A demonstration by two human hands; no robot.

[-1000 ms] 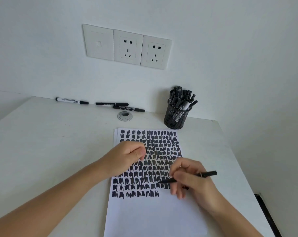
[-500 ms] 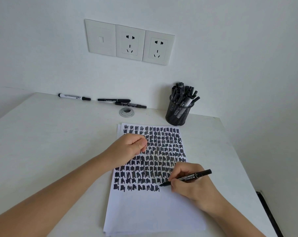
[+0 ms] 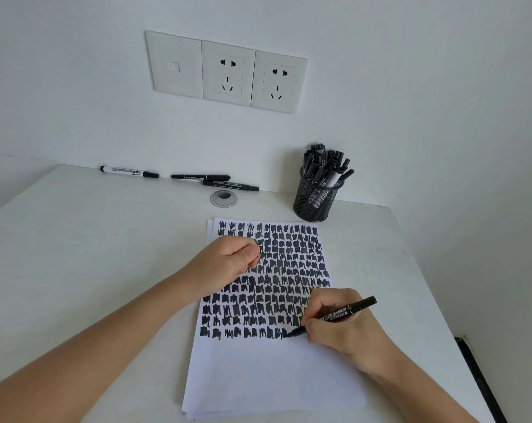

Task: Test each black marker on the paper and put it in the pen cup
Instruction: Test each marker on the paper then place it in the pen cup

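Observation:
My right hand (image 3: 341, 322) grips a black marker (image 3: 347, 312) like a pen, with its tip touching the paper (image 3: 274, 377) at the right end of the lowest row of black scribbles. My left hand (image 3: 228, 264) rests as a closed fist on the upper left of the sheet; what it holds, if anything, is hidden. A black mesh pen cup (image 3: 315, 198) full of several black markers stands beyond the paper's top right corner. Three markers lie along the wall: a white-barrelled one (image 3: 129, 172) and two black ones (image 3: 200, 177) (image 3: 231, 185).
The white table (image 3: 75, 254) meets the wall at the back and ends at a right edge near my right forearm. A round metal cable grommet (image 3: 223, 198) sits in the tabletop below the loose markers. Wall sockets (image 3: 228, 71) are above.
My right hand lowered the marker from a lifted, level pose until its tip met the paper at the end of the bottom row. The left fist stayed put.

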